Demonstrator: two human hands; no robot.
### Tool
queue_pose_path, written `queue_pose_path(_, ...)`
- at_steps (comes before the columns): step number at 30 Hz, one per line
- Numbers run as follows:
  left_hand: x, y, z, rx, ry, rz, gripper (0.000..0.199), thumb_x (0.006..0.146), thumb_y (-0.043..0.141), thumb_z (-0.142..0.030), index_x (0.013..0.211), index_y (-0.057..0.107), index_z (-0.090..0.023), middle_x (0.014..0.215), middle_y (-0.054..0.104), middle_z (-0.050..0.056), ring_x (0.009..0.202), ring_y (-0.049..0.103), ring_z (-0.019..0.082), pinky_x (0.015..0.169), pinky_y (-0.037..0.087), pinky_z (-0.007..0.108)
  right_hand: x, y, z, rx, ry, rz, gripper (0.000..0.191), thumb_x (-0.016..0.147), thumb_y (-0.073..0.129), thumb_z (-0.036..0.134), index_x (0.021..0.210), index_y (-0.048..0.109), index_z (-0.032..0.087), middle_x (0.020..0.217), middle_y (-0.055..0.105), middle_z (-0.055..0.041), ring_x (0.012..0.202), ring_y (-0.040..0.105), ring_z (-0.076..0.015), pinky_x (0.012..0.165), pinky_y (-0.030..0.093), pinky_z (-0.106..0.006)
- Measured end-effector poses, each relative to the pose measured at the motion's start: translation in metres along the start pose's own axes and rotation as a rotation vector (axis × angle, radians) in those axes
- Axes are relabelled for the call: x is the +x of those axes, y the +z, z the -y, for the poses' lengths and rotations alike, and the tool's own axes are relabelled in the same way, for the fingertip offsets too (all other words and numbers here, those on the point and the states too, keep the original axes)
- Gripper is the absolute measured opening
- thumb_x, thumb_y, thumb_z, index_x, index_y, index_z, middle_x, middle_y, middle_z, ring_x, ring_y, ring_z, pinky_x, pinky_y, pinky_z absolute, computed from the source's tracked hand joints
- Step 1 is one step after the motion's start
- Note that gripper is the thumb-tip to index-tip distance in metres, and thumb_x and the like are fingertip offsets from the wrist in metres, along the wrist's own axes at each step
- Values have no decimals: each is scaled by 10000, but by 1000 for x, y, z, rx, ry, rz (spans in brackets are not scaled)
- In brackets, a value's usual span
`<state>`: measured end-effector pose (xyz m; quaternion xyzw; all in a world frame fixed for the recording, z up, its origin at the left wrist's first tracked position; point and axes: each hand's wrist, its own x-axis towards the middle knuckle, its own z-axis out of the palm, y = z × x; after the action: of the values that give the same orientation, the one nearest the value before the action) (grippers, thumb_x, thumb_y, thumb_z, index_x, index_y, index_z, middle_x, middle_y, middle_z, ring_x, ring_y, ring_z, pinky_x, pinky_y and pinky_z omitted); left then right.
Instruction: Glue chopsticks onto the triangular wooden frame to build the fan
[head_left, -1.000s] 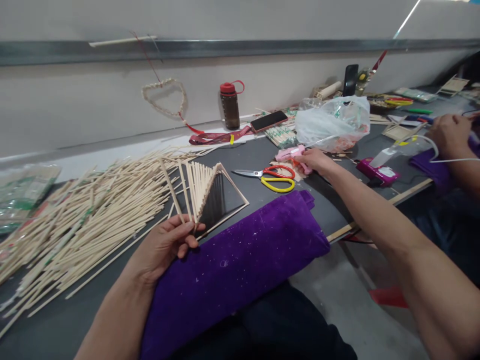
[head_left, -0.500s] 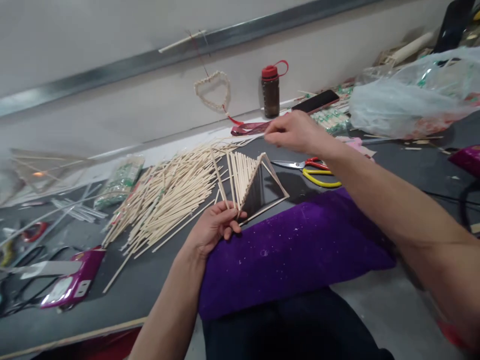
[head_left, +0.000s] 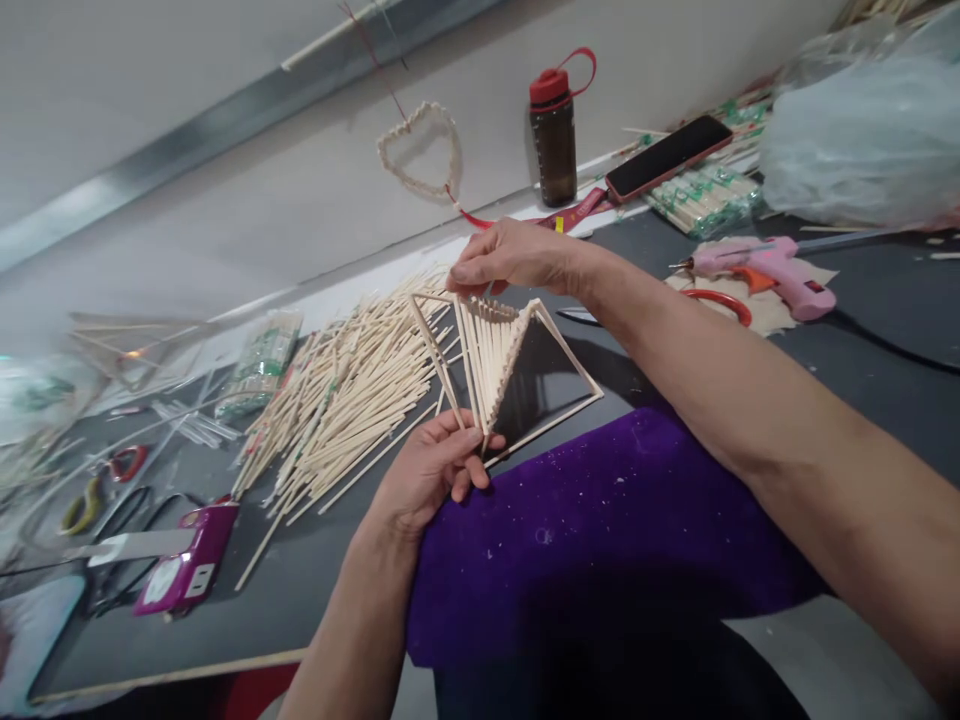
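A framework of thin pale sticks (head_left: 495,355), with a twisted row of sticks in its middle, stands above the dark table. My left hand (head_left: 439,465) pinches its lower corner between thumb and fingers. At the framework's upper left edge, my right hand (head_left: 491,262) has its fingers closed together at the end of a stick. The fingertips partly hide that spot. Left of the framework lies a big pile of loose sticks (head_left: 352,395). A purple cloth (head_left: 600,530) lies below my hands, over the lap.
A pink glue gun (head_left: 780,275) lies at the right, near scissors with a red handle (head_left: 716,300). Behind are a bottle (head_left: 553,145), a phone (head_left: 667,158) and bagged sticks (head_left: 705,198). A stick heart (head_left: 420,150) hangs at the wall. A magenta device (head_left: 187,560) lies at left.
My right hand has moved left and down onto the top of the framework. My left hand keeps its grip on the lower corner. The view has shifted, and the pink glue gun now shows.
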<state>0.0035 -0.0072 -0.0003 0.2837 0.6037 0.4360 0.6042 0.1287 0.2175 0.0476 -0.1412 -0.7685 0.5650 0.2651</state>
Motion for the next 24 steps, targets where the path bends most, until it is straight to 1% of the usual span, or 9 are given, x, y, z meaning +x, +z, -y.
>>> queue_pose_path(6,0,0,0,42,11,-40,293,701,764,-280,867,580,-124,719,736,63,343,553,68,281,329,117,-3,1,0,17,-23,-9,143,852,647,197,772,698,89,672,654,-28,644,541,-66,578,412,-160)
queue_pose_path(10,0,0,-1,35,12,-31,291,699,771,-285,853,585,-123,749,742,67,362,567,68,284,331,115,1,7,-3,-26,-55,-17,151,835,636,181,737,703,88,623,622,-8,598,491,-68,578,403,-184)
queue_pose_path(14,-1,1,0,28,12,-19,272,704,765,-269,848,585,-125,737,739,63,357,560,68,284,322,118,3,11,-7,-37,-37,-3,154,832,636,185,730,698,87,567,554,24,558,445,-53,547,362,-184)
queue_pose_path(19,-1,1,0,29,27,2,261,708,763,-269,849,600,-121,777,747,70,351,553,59,282,322,118,0,13,-9,28,-12,18,154,841,636,200,780,709,79,560,531,31,545,427,-49,516,341,-175)
queue_pose_path(24,0,0,1,22,16,11,249,704,763,-264,831,602,-122,797,750,70,375,578,66,285,336,118,-3,16,-6,38,-17,3,135,832,628,172,809,713,70,539,505,44,524,411,-47,533,351,-178)
